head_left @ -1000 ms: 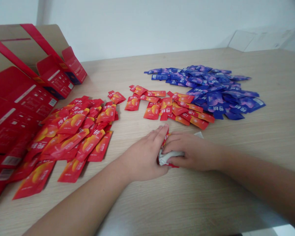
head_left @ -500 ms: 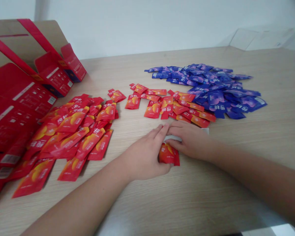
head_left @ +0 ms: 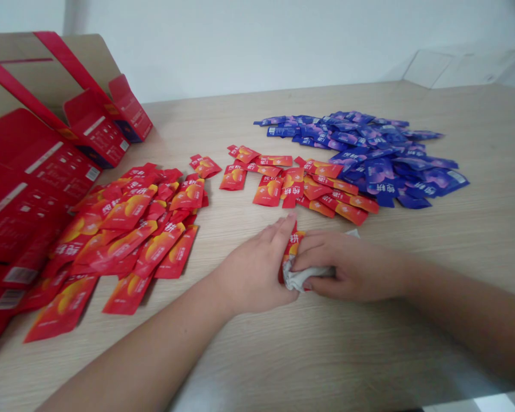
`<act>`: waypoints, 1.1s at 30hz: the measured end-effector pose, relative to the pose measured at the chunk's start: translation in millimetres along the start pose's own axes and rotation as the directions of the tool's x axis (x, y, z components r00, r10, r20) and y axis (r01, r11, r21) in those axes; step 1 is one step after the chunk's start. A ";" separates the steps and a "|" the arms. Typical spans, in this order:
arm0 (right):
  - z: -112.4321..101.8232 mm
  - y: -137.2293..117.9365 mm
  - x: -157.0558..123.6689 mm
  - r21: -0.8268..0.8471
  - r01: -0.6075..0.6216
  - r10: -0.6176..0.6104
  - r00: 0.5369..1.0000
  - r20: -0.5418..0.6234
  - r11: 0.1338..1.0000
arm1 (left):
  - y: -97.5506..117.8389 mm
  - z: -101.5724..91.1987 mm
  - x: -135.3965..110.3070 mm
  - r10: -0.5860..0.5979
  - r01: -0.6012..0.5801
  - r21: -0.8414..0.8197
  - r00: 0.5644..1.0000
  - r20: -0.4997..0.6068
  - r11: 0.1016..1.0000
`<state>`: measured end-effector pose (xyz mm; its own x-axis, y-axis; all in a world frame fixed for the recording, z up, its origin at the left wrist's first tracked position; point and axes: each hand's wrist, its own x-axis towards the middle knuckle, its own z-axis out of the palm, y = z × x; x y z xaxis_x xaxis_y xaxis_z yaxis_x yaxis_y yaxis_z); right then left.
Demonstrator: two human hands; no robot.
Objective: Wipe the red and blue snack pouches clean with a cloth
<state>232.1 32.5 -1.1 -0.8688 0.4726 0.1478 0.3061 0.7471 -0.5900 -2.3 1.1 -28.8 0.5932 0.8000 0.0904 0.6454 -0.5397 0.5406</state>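
My left hand (head_left: 257, 272) and my right hand (head_left: 347, 264) meet near the table's front middle. Between them sits a red sachet (head_left: 292, 243) with its white underside (head_left: 298, 278) showing. My right hand's fingers curl over this sachet and pinch it. The fingers of my left hand press against its left side. A loose row of red sachets (head_left: 300, 186) lies just beyond the hands. A big heap of red sachets (head_left: 129, 229) lies to the left. A heap of blue sachets (head_left: 369, 151) lies at the back right.
Flat red cartons (head_left: 30, 171) lean at the far left against a brown cardboard box (head_left: 38, 74). The wooden table (head_left: 476, 229) runs to a white wall behind; its front edge shows at the lower right.
My right hand moved forward, then drew back over the sachet. The sachet's red face showed half a second ago; now its white underside faces up under my right fingers.
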 end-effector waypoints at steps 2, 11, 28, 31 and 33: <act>-1.0 0.8 0.0 0.079 0.019 -0.027 0.995 0.095 0.997 | 1.1 -1.2 0.2 -0.007 0.007 -0.003 1.000 0.008 1.000; 7.4 5.7 6.2 -0.101 -0.085 0.090 0.995 0.042 0.991 | 1.0 1.1 -0.2 0.011 -0.011 0.012 1.000 -0.002 1.000; 15.3 41.3 11.0 -0.248 -0.188 0.149 0.975 -0.168 0.950 | -0.7 3.3 -2.2 -0.006 0.005 -0.031 1.000 -0.021 1.000; 14.2 42.1 11.4 -0.304 -0.231 0.187 0.968 -0.167 0.924 | -1.0 2.5 -1.9 0.005 -0.005 -0.028 1.000 -0.023 1.000; 13.6 42.2 11.7 -0.329 -0.261 0.207 0.960 -0.188 0.908 | -0.7 2.0 -1.7 0.006 -0.006 -0.027 1.000 -0.018 1.000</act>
<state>229.6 63.2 -35.0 -0.6972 0.6967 0.1691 0.6322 0.7087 -0.3131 -2.8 -0.4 -31.0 0.5880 0.8015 0.1089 0.6282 -0.5374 0.5626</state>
